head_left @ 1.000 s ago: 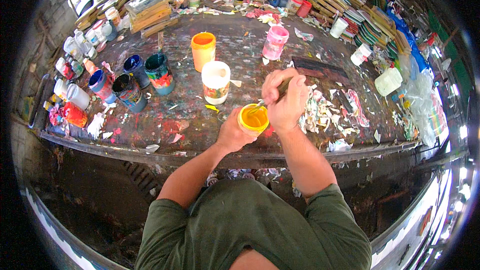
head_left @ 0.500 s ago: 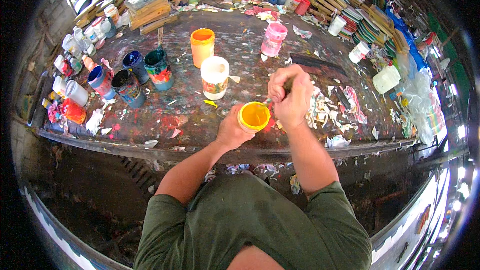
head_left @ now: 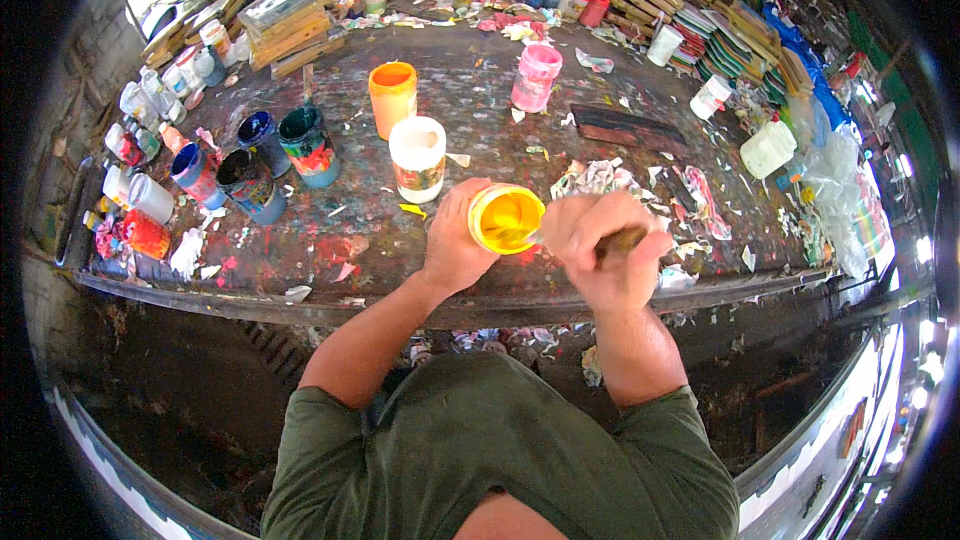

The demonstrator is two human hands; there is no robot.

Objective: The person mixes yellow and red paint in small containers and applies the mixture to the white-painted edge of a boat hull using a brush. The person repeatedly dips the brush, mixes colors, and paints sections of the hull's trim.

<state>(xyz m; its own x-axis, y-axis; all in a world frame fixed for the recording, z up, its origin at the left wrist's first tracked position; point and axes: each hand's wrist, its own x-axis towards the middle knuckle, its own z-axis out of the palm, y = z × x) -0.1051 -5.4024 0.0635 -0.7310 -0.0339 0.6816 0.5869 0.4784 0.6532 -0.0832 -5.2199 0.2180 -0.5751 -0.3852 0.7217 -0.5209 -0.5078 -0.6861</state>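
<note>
My left hand (head_left: 456,240) is wrapped around the side of a yellow paint tub (head_left: 480,202), tilted so that its mouth and the yellow paint inside show. To the right of the rim, my right hand (head_left: 605,245) is closed on a stirring stick (head_left: 537,237). Its lower end dips into the paint, and the fingers hide most of the rest. Just beyond my left hand stands a white paint jar (head_left: 418,162) with a coloured label. Behind that is an orange paint jar (head_left: 394,102). A pink paint jar (head_left: 536,80) stands farther back.
Several dark-stained paint jars (head_left: 252,188) crowd the left of the worktable (head_left: 330,230). Crumpled paper scraps (head_left: 600,178) lie beyond my right hand. A dark flat board (head_left: 628,128) rests farther off. Stacked wooden frames (head_left: 290,30) and more tubs line the back.
My right hand has swung right and nearer to me, its knuckles turned sideways. The tub's mouth has tipped, with the stick now across its right side. My left hand keeps its hold.
</note>
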